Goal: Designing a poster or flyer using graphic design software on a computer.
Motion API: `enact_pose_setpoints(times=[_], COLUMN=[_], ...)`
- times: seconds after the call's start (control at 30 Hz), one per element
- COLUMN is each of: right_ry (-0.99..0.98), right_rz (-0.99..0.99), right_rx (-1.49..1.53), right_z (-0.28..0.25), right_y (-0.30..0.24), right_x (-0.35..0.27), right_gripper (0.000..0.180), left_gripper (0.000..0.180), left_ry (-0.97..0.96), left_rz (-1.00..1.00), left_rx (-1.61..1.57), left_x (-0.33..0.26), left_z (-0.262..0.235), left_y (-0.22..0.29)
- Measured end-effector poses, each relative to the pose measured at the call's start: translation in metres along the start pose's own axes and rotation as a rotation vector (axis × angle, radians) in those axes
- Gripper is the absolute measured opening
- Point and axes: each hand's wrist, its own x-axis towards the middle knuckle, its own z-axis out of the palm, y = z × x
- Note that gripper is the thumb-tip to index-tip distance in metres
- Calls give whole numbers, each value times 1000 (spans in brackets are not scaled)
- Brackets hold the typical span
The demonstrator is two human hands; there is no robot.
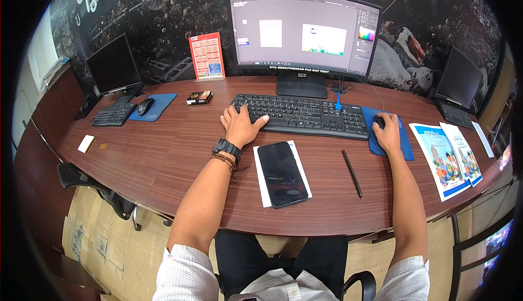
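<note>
Surface (163, 154): curved wood-grain top, reddish brown; we sit at its middle.
Left hand (239, 126): we rest it on the left end of the black keyboard (305, 114), fingers loosely spread over the keys.
Right hand (388, 133): our fingers curl around a dark mouse (378, 120) on a blue pad (404, 147).
Phone (281, 173): glossy black slab lying on a white paper slip just below the keyboard.
Pen (352, 173): thin, black, right of the phone.

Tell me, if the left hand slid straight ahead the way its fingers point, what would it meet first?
The left hand already rests its fingers on the left end of the black keyboard. Beyond that, probably bare desk, then the wall; depth is hard to judge.
</note>
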Motion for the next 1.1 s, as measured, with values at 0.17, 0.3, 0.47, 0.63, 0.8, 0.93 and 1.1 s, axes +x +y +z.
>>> enact_pose_setpoints(times=[0.17,0.3,0.47,0.63,0.8,0.93,1.1], right_ry=[7,3,21,15,6,-7,-29], right_rz=[-3,-6,-13,-13,-6,-64,-139], right_rx=[6,1,21,-1,1,36,98], right_z=[2,3,3,4,3,3,5], right_y=[1,3,0,3,-1,4,7], right_x=[1,2,0,1,0,0,2], right_gripper=[36,36,36,37,36,35,34], left_gripper=[88,87,86,86,87,87,87], left_ry=[4,-12,7,-1,2,-4,-2], left_rz=[6,6,17,17,12,10,12], left_rx=[-1,3,15,20,24,24,23], left_x=[0,0,1,1,1,1,1], left_z=[1,1,2,3,4,4,4], left_y=[-3,-2,-5,-4,-6,-4,-5])
